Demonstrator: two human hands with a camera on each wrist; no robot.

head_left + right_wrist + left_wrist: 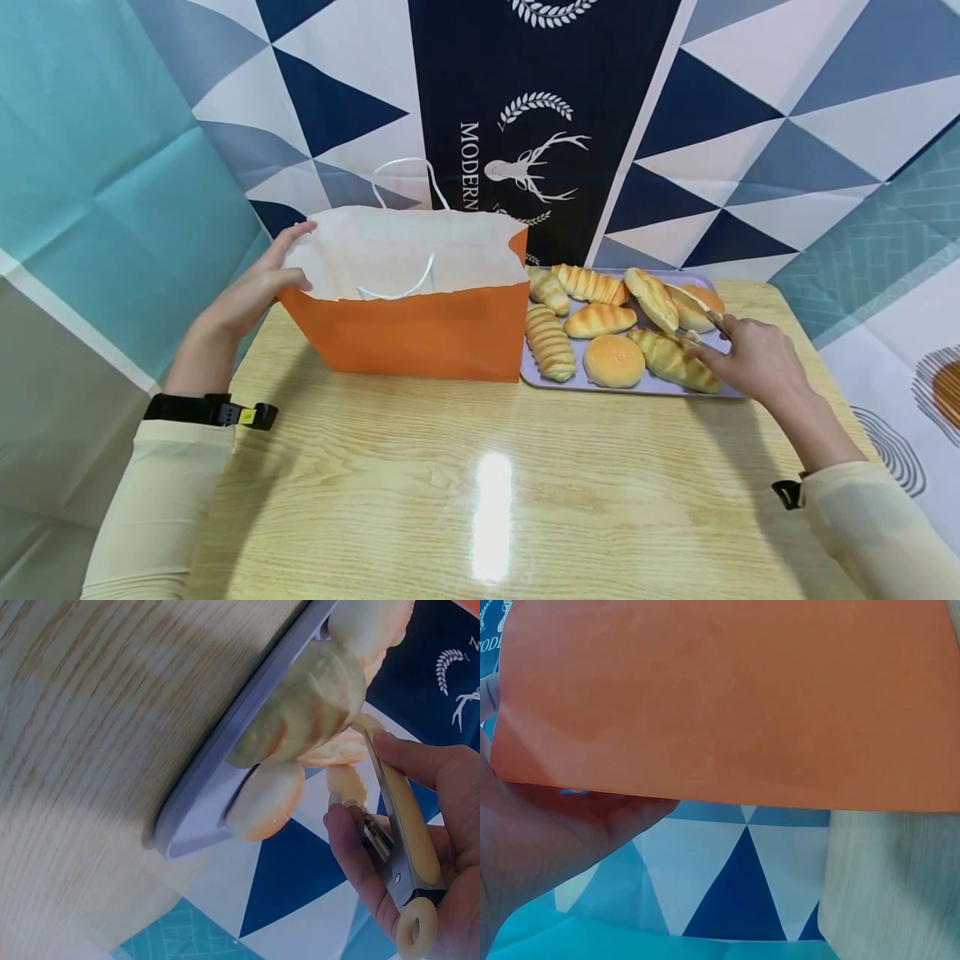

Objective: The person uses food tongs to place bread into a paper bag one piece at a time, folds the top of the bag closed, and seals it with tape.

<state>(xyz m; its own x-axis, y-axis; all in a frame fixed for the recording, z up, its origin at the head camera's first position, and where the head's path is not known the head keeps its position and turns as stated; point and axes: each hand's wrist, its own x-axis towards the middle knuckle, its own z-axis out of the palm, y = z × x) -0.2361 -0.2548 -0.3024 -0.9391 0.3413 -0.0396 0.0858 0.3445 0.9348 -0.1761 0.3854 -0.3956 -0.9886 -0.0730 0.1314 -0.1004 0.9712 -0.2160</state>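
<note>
My left hand (pixel 255 283) grips the left side of an orange paper bag (pixel 427 337), its thumb and fingers at the rim. White inside, the bag stands with its mouth open and two white rope handles. In my right hand (pixel 761 358) I hold a pair of tongs (pixel 405 817) with cream-coloured grips and metal parts. The tongs reach over a lilac tray (pixel 637 390) of breads, around a tilted oval loaf (pixel 651 298); whether they pinch it I cannot tell. In front of that loaf lies a greenish ridged roll (pixel 675 360).
Also on the tray are a round bun (pixel 614 361), a ridged roll (pixel 550 343) and several other breads. The bag stands against the tray's left end. Under both is a wooden table (pixel 375 483), with a patterned cloth (pixel 345 100) hanging behind it.
</note>
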